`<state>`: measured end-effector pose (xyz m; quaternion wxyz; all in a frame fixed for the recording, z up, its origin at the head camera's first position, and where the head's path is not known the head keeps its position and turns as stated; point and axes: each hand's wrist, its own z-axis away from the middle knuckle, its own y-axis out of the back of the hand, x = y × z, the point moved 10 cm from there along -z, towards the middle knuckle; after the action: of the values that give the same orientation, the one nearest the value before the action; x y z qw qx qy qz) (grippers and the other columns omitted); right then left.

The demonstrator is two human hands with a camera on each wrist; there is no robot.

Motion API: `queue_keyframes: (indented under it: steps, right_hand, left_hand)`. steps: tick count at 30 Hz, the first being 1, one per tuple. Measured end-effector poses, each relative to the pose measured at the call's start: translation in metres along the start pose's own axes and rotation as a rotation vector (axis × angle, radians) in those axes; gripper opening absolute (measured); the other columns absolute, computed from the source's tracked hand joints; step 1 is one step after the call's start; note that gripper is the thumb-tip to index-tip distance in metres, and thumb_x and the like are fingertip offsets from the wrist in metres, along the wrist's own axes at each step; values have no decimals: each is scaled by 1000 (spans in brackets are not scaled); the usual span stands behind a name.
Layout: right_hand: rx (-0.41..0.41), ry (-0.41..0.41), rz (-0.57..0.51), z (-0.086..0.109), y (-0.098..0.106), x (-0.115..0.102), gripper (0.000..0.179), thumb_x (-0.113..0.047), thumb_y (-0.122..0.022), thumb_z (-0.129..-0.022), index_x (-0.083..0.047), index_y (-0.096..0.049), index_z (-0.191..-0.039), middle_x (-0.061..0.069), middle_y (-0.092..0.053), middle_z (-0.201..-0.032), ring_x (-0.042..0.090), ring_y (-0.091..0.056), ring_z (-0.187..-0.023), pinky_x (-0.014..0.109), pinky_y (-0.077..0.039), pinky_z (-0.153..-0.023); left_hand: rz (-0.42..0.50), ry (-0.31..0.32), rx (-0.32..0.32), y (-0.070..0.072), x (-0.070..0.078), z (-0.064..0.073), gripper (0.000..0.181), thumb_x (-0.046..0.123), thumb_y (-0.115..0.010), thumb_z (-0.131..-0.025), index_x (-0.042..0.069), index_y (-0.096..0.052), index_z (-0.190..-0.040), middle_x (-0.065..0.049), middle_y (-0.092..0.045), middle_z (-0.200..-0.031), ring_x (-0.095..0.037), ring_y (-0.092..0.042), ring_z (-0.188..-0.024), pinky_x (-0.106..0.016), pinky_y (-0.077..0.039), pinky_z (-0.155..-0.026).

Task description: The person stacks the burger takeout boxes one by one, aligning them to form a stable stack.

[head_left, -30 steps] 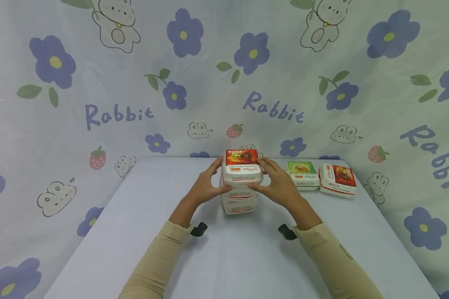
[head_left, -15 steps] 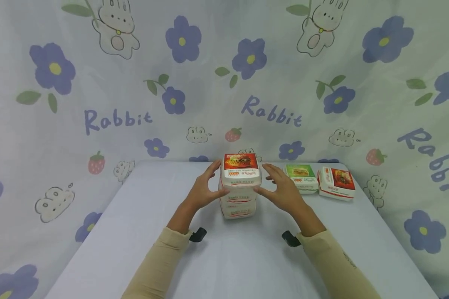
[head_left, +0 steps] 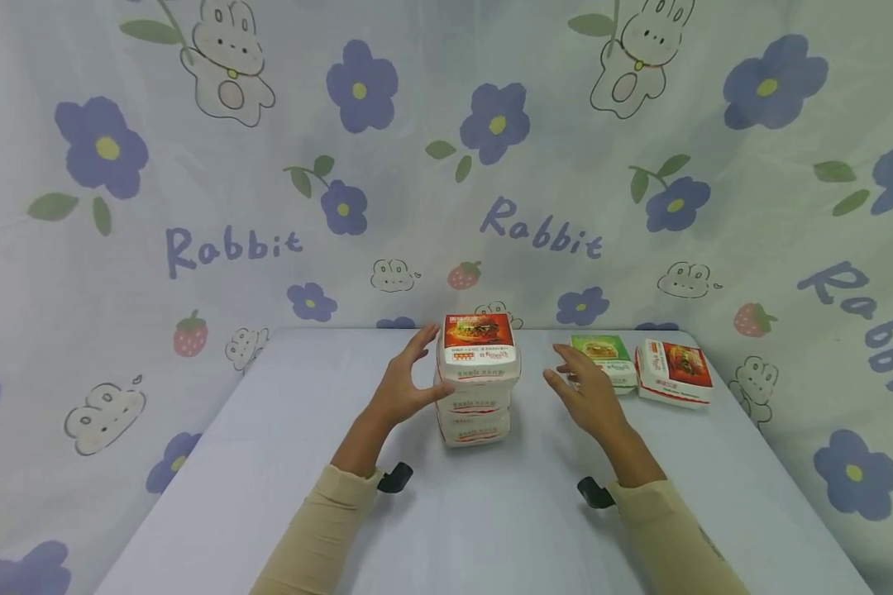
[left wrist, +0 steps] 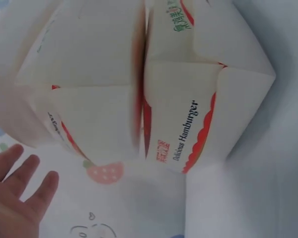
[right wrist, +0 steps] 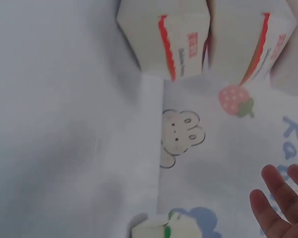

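In the head view, a stack of hamburger boxes stands upright at the middle of the table. Its top box (head_left: 479, 357) has a red burger picture on the lid; the middle box (head_left: 479, 402) and bottom box (head_left: 473, 428) show white fronts. Relaxed fingers of my left hand (head_left: 398, 390) are spread beside the stack's left side, thumb right at the top box's lower edge. Off to the right, my right hand (head_left: 595, 403) holds nothing, its fingers loosely bent. Behind it, partly covered by the fingers, lies a green-topped hamburger box (head_left: 619, 373).
Right of the green-topped box lies a red-topped hamburger box (head_left: 673, 376), turned at a slant. The white table (head_left: 461, 529) ends at a patterned cloth backdrop (head_left: 387, 182) with flowers and rabbits. Black wrist cameras sit below both hands.
My right hand has let go of the top box and moved right, toward the green-topped box. The left hand stays close to the stack, which has not moved.
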<state>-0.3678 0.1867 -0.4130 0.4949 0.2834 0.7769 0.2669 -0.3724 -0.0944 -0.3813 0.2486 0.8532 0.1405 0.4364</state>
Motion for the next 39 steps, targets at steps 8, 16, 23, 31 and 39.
queue_keyframes:
  steps: [8, 16, 23, 31, 39]
  right_hand:
    - [35, -107, 12, -5, 7, 43, 70, -57, -53, -94, -15, -40, -149, 16, -41, -148, 37, -52, -122, 55, -46, -95]
    - [93, -233, 54, -12, 33, 90, 71, -46, -57, -96, -4, -36, -149, 25, -32, -151, 48, -25, -137, 65, -23, -107]
    - [54, -288, 96, -12, 36, 119, 80, -42, -64, -93, -2, -28, -152, 29, -27, -151, 51, -22, -137, 66, -21, -107]
    - [-73, -366, 46, -9, 22, 135, 103, -54, -71, -83, -6, -17, -156, 30, -13, -156, 50, -10, -141, 69, -16, -107]
    - [-117, -298, 59, -9, 11, 132, 107, -60, -74, -76, -6, -24, -154, 25, -25, -154, 48, -18, -140, 65, -18, -108]
  left_hand:
    - [34, -29, 16, 5, 2, -3, 97, 47, -78, -77, 26, -25, -155, 2, -33, -155, -19, -31, -141, -48, -35, -108]
    - [52, -34, 31, 3, 0, -2, 95, 51, -76, -77, 28, -26, -155, 5, -33, -155, -17, -32, -140, -44, -35, -108]
    - [58, -25, 23, -1, -1, -4, 96, 58, -74, -76, 31, -26, -154, 3, -31, -156, -14, -28, -141, -48, -35, -108]
    - [32, -32, 9, 1, 3, -5, 98, 52, -77, -76, 23, -26, -155, -4, -32, -156, -19, -29, -142, -50, -35, -108]
    - [1, 23, -10, 3, 4, -9, 98, 52, -78, -75, 26, -27, -155, 6, -28, -157, -29, -38, -136, -57, -36, -104]
